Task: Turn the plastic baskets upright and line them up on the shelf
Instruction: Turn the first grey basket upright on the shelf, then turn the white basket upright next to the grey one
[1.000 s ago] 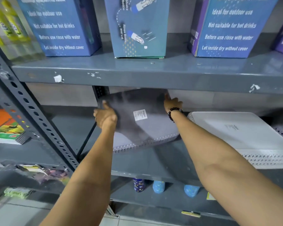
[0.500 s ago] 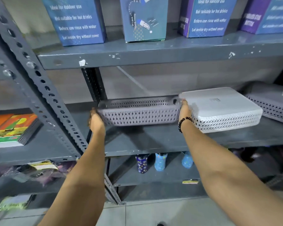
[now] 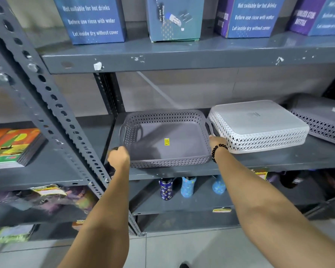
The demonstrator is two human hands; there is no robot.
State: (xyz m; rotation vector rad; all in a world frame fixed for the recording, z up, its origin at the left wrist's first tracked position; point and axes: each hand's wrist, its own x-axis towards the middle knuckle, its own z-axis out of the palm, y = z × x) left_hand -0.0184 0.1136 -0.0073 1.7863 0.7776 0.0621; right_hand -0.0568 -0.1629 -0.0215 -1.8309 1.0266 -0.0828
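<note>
Grey basket (image 3: 166, 140) upright on shelf (image 3: 278, 161), frame centre. Left hand (image 3: 118, 158), right hand (image 3: 218, 141) at its ends; finger grip unclear. Risk: nudging upturned white basket (image 3: 259, 125) touching at right.

3 baskets (image 3: 166, 138), 4 boxes (image 3: 93, 20), 3 bottles (image 3: 188, 186), 2 hands (image 3: 119, 157).

Grey metal shelving (image 3: 182, 60), tiled floor (image 3: 182, 252)
</note>
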